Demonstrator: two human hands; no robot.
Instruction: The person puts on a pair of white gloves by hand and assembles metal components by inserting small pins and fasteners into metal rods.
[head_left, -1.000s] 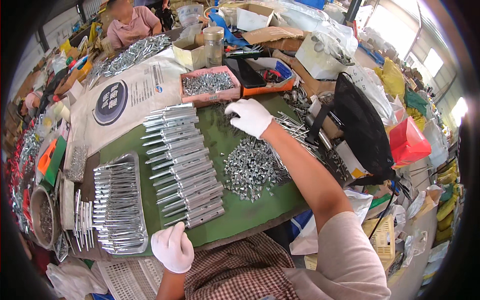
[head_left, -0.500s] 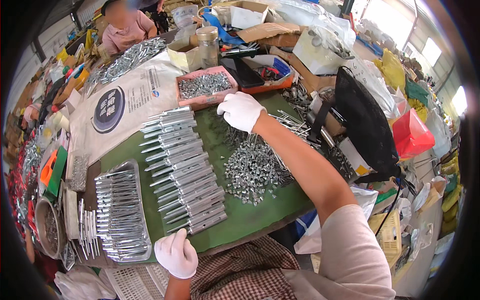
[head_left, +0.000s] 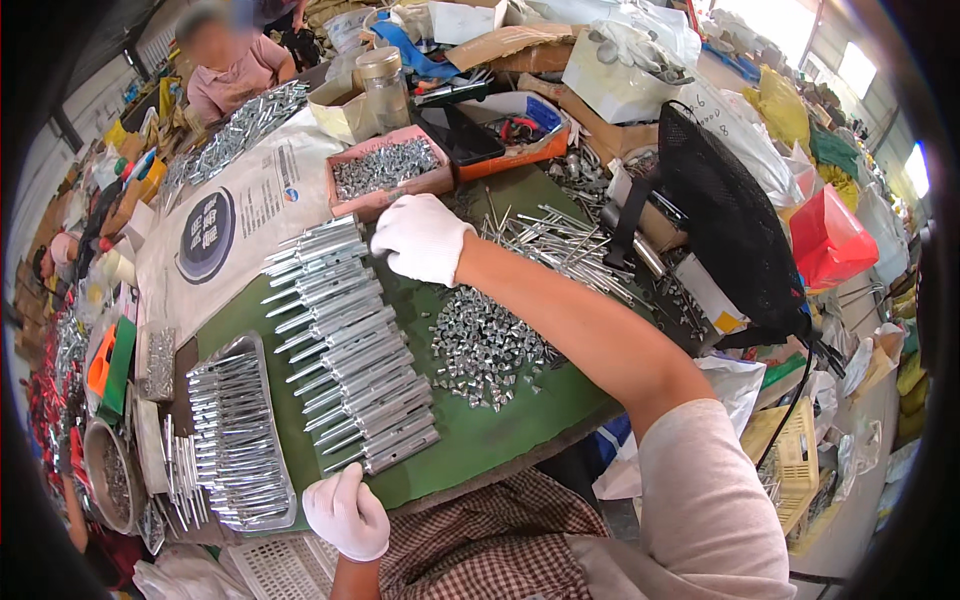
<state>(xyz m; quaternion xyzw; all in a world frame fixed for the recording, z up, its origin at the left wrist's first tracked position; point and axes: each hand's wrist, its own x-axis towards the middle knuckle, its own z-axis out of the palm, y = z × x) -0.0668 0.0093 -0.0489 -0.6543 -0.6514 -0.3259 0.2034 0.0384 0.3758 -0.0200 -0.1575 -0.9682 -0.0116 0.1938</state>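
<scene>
Reaching across the green mat (head_left: 500,440), the right hand (head_left: 420,238) is held curled at the far end of the bolt row (head_left: 345,345); whether anything is pinched in it cannot be told. The left hand (head_left: 346,515) is rested loosely closed and empty at the mat's near edge. A long row of bolts is already laid out at mat centre, with a filled tray (head_left: 240,440) left of it. A nut pile (head_left: 487,345) right of the row and a pink box (head_left: 385,172) beyond the mat are judged still unworked.
</scene>
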